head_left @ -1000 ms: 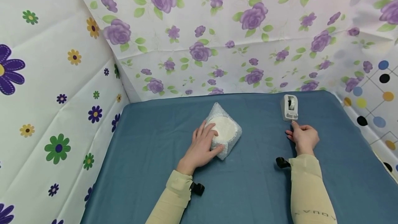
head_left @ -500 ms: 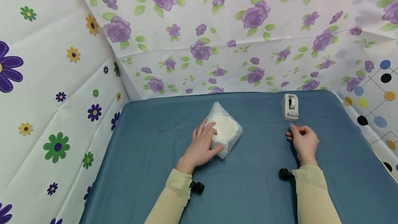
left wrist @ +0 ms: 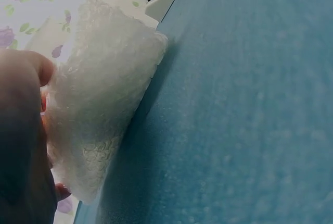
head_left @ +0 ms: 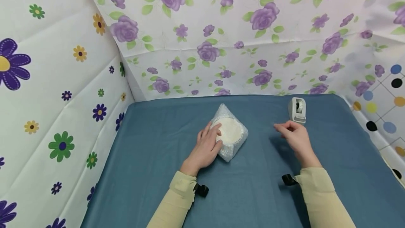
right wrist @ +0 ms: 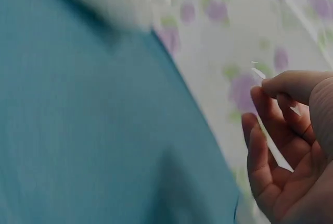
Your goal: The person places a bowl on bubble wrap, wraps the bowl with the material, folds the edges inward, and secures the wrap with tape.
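Note:
A bubble-wrapped package (head_left: 239,139) lies on the blue cloth, with a round cream-white face showing on top. My left hand (head_left: 202,150) holds its left side, fingers bent over the top and thumb along the near edge. The left wrist view shows the clear bubble wrap (left wrist: 104,73) close up beside that hand. My right hand (head_left: 295,138) is raised over the cloth, right of the package. Its thumb and forefinger pinch a small strip of clear tape (right wrist: 258,72). Just behind this hand stands a white tape dispenser (head_left: 297,110) with a roll in it.
The blue cloth (head_left: 152,171) covers the table. A purple-rose sheet (head_left: 190,34) hangs behind its back edge, a daisy-patterned sheet (head_left: 41,90) at left and a dotted one at right. A black wrist camera (head_left: 201,190) sticks out from the left cuff, another from the right.
The right hand has drawn away from the tape dispenser with the strip of tape, then lifted and shifted left towards the package. The left hand stays on the package, its thumb drawn slightly in.

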`<act>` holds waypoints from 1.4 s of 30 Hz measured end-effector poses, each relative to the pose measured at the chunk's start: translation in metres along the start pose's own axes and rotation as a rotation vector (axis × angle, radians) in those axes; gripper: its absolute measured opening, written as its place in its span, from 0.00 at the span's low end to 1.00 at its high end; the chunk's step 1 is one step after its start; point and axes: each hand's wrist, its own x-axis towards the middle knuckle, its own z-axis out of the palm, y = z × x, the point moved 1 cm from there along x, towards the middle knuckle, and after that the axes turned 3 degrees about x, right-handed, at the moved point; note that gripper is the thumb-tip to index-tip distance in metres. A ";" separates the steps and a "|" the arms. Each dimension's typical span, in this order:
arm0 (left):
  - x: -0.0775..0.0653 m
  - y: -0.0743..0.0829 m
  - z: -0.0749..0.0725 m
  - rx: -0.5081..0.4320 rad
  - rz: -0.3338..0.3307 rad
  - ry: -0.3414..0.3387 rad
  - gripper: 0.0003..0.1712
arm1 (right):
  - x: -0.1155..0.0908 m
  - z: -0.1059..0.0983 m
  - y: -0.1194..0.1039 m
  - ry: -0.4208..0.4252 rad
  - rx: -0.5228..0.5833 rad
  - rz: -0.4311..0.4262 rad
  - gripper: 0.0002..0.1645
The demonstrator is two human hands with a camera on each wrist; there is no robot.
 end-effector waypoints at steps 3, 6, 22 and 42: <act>-0.001 0.000 0.000 -0.008 -0.007 -0.001 0.29 | -0.001 0.021 -0.025 -0.088 -0.010 -0.042 0.30; -0.001 -0.001 0.001 -0.010 -0.015 -0.007 0.32 | -0.003 0.048 -0.048 -0.177 -0.036 -0.089 0.26; 0.000 0.002 0.005 0.074 -0.014 -0.026 0.27 | 0.001 0.131 -0.084 -0.358 -0.521 -0.156 0.18; 0.001 0.011 0.001 0.369 0.017 0.069 0.21 | 0.004 0.139 -0.095 -0.398 -0.725 -0.151 0.24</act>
